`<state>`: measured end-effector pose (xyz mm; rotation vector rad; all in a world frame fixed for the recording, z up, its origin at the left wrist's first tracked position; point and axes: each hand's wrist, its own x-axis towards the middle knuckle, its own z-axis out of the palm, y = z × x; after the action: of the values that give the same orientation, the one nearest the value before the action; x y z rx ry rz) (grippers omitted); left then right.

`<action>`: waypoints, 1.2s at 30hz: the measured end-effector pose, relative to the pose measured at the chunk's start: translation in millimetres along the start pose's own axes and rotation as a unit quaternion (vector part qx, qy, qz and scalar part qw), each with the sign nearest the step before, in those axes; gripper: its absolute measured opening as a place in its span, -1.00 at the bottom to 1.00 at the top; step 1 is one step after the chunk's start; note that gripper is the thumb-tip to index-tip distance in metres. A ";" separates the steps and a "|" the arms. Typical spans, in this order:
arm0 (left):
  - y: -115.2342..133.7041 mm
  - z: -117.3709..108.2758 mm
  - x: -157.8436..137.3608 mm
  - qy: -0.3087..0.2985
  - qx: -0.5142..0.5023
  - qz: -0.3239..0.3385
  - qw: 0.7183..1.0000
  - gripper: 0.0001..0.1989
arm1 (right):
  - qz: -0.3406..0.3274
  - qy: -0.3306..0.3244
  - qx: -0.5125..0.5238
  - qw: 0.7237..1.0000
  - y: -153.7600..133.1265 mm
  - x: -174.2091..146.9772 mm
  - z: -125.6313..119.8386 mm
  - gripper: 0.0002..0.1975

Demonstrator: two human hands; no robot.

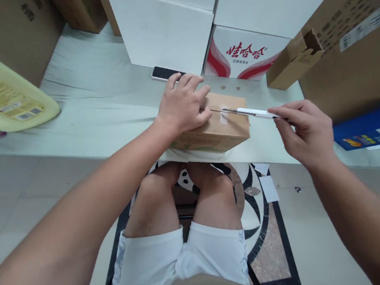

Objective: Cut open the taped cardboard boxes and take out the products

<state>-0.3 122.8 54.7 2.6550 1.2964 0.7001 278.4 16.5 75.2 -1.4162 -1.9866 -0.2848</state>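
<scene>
A small brown cardboard box (pixel 231 127) sits near the table's front edge, with a strip of clear tape (pixel 224 117) over its top seam. My left hand (pixel 183 101) covers the box's left end, thumb on top and fingers bent over the far side, holding it. To the right, my right hand (pixel 307 131) pinches the handle end of a white utility knife (pixel 255 113). The knife lies nearly level, its blade pointing left at the taped seam. Whether the blade has cut into the tape cannot be made out.
Behind my left fingers lies a dark-faced phone (pixel 165 74). White cartons (pixel 167 28) are stacked at the back, beside a narrow open box (pixel 293 60). A yellow bottle (pixel 16 96) lies left; a blue package (pixel 373 126) stands right. My knees are under the table edge.
</scene>
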 end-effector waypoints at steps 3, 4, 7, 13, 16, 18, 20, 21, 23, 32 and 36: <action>0.1 1.1 0.0 0.001 0.008 0.001 1.000 -0.52 | -0.038 -0.017 0.000 0.999 0.4 6.1 2.9 -0.77; -0.3 2.0 0.3 0.000 0.011 0.001 1.000 -0.53 | -0.047 -0.021 -0.006 0.999 0.5 7.1 2.8 -0.76; -1.2 3.4 1.0 -0.010 0.018 0.001 1.000 -0.54 | -0.043 -0.057 -0.018 0.997 0.9 7.8 -1.5 -0.73; -2.6 4.8 1.4 -0.014 0.023 0.010 1.000 -0.57 | -0.055 -0.133 -0.046 0.989 10.2 3.8 -13.9 -0.67; -2.7 6.0 1.5 -0.013 0.027 0.010 0.999 -0.57 | -0.041 -0.123 -0.035 0.991 14.4 2.0 -15.7 -0.68; -2.1 5.6 1.4 -0.015 0.029 0.007 0.999 -0.57 | -0.029 -0.098 -0.008 0.995 16.2 -1.5 -17.3 -0.71; -0.9 4.5 1.1 -0.017 0.031 0.001 0.999 -0.56 | -0.008 -0.062 -0.001 0.998 20.2 -10.9 -18.8 -0.73; -0.4 3.7 0.9 -0.019 0.032 -0.001 0.999 -0.54 | 0.013 -0.036 -0.010 0.999 24.1 -18.7 -18.3 -0.73; 0.7 2.4 0.7 -0.021 0.033 -0.003 0.999 -0.51 | 0.079 0.027 -0.047 0.995 36.6 -39.9 -11.6 -0.71; 0.7 1.5 2.4 -0.016 0.069 0.002 0.998 -0.44 | 0.335 -0.034 -0.096 0.937 92.8 -113.0 94.2 -0.46; 0.1 1.7 3.7 -0.018 0.086 -0.003 0.996 -0.47 | 0.368 -0.090 -0.101 0.920 91.3 -99.3 112.7 -0.49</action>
<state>2.5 125.7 54.5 2.7816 1.4148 0.5618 334.6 36.8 -90.1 -2.2711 -1.4352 -0.0146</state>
